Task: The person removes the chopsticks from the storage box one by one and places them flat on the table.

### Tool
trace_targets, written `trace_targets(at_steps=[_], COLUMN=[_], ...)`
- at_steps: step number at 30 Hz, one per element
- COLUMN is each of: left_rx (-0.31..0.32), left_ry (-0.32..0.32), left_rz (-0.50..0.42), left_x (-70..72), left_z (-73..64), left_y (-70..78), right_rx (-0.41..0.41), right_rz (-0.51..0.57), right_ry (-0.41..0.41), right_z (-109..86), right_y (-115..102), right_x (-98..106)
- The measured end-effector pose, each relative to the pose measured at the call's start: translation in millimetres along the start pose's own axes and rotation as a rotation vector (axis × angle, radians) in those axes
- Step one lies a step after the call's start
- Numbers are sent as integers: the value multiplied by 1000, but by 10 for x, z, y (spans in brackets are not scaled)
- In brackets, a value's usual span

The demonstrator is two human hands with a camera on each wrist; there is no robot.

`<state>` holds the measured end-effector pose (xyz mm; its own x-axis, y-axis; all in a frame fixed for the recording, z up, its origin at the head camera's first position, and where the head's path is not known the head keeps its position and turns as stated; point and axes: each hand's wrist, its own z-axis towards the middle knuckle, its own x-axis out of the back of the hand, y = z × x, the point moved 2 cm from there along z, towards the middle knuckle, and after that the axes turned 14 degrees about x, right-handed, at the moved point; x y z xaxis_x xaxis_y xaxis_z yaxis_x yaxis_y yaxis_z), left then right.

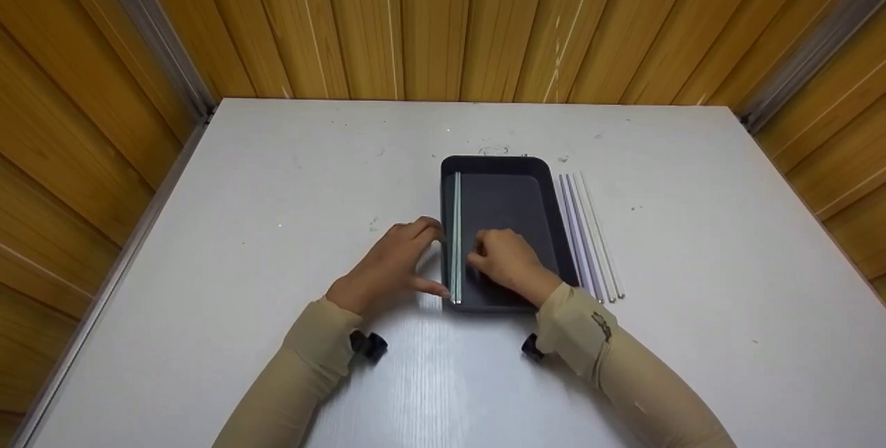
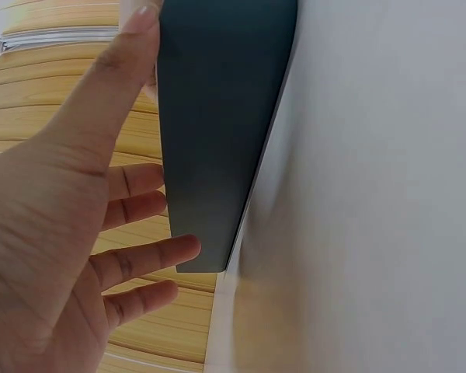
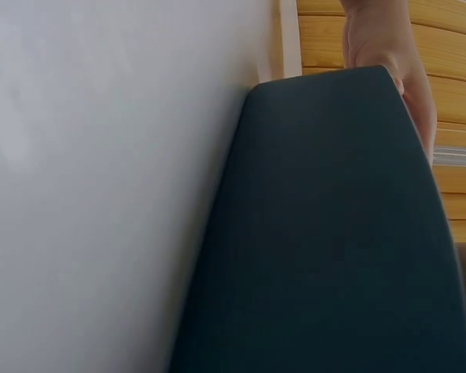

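Okay, so our left hand [image 1: 396, 254] is spread by the dark tray [image 1: 504, 200], near two pale-green sticks [image 1: 456, 240]; our right hand [image 1: 511, 258] curls above it.

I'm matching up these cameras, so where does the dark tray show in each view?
Head: the dark tray sits just right of centre.
Left wrist: its outer wall fills the upper middle.
Right wrist: its outer wall spans the centre and lower right.
Shared landmark: the white tabletop.
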<state>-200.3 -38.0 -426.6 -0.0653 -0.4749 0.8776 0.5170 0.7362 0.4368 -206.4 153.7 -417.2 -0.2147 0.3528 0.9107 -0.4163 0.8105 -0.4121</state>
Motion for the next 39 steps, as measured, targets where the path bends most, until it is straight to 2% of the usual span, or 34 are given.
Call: trace_targets(at_steps=[8,15,32,39], left_rx=[-21,-18,-20,-38], left_ry=[5,19,7,21], left_rz=[-12,0,-41,-22], left_x=[9,-3,10,-4], left_z=[9,-3,0,12], left_y=[1,-3,0,1], right_rx=[-36,-38,-75,-76], right_rz=[4,6,-28,-43], right_ry=[12,5,-21,-29], right_z=[34,58,114,123], right_y=[-59,-77,-94,-66], right_x=[-43,-73,-103,-115])
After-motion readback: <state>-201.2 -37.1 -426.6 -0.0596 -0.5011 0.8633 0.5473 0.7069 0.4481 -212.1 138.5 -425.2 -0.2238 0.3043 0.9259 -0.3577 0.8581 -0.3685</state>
